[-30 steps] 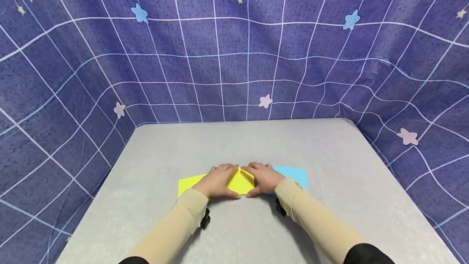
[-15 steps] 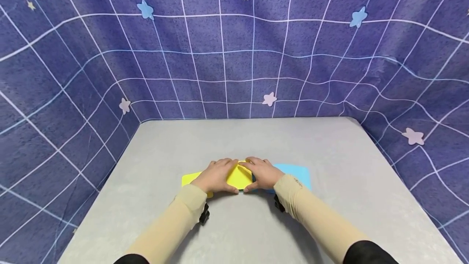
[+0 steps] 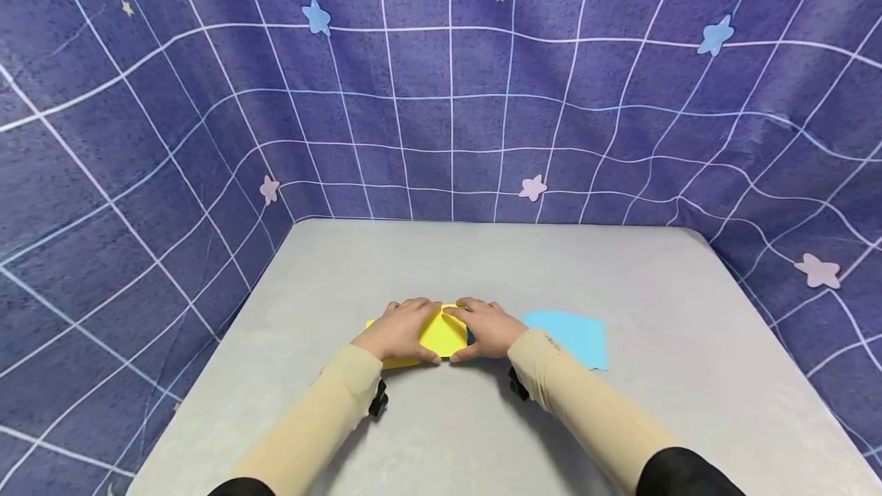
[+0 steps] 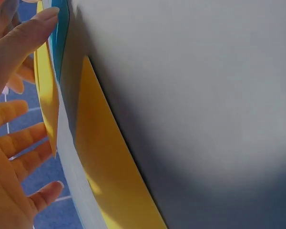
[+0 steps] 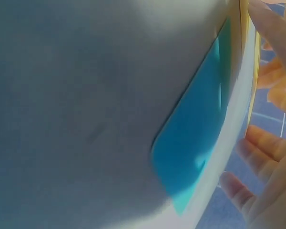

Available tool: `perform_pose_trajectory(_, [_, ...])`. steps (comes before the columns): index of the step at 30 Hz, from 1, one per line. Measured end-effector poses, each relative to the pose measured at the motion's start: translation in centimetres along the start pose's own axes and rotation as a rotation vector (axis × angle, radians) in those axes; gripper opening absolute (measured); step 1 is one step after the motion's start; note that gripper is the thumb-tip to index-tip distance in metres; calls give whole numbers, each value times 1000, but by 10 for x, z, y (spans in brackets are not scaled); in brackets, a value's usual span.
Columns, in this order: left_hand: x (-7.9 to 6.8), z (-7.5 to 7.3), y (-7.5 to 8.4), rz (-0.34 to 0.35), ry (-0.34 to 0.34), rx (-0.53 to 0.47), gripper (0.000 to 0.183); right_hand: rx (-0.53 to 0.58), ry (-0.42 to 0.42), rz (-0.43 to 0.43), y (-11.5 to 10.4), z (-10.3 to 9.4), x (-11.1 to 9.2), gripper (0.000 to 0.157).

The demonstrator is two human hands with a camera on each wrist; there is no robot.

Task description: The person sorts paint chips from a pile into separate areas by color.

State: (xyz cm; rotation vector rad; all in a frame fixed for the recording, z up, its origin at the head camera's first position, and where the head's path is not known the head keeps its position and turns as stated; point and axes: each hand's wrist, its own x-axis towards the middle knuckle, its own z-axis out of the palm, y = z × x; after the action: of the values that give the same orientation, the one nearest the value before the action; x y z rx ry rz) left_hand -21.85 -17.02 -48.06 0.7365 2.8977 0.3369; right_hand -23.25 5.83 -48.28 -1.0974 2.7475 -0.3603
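Observation:
Both hands hold a small yellow sheet (image 3: 443,334) between them, thumbs at its near edge and fingertips at its far edge. My left hand (image 3: 398,329) is around its left side, above another yellow sheet (image 3: 400,363) lying flat on the table and partly hidden by that hand. My right hand (image 3: 488,331) is around the right side. A light blue sheet (image 3: 570,335) lies to the right, partly behind the right hand. In the left wrist view, the held yellow sheet (image 4: 47,95) stands above the table; the right wrist view shows the blue sheet (image 5: 186,138) flat below.
The grey table (image 3: 482,259) runs back to a purple cloth backdrop (image 3: 441,121) with grid lines and stars, which also rises along both sides. Black wrist cameras (image 3: 378,399) sit under the cuffs.
Both hands have shifted left with the held yellow sheet, farther over the left yellow sheet. More of the blue sheet shows beside the right hand. The head view has turned slightly left.

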Motion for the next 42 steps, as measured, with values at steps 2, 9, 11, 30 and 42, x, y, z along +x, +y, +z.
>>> perform_pose_trajectory(2, [0, -1, -1, -3, -4, 0, 102, 6, 2, -10, -1, 1, 1, 90])
perform_pose_trajectory(9, [-1, 1, -4, -10, -23, 12, 103, 0, 15, -30, 2, 5, 4, 88])
perform_pose_trajectory(11, [-1, 0, -4, -8, -21, 22, 104, -12, 19, -34, 3, 5, 4, 87])
perform_pose_trajectory(30, [6, -15, -1, -13, -113, 9, 105, 40, -48, 65, 22, -8, -6, 102])
perform_pose_trajectory(42, [18, -4, 20, 11, -77, -20, 105, -6, -61, 110, 39, -3, -19, 106])
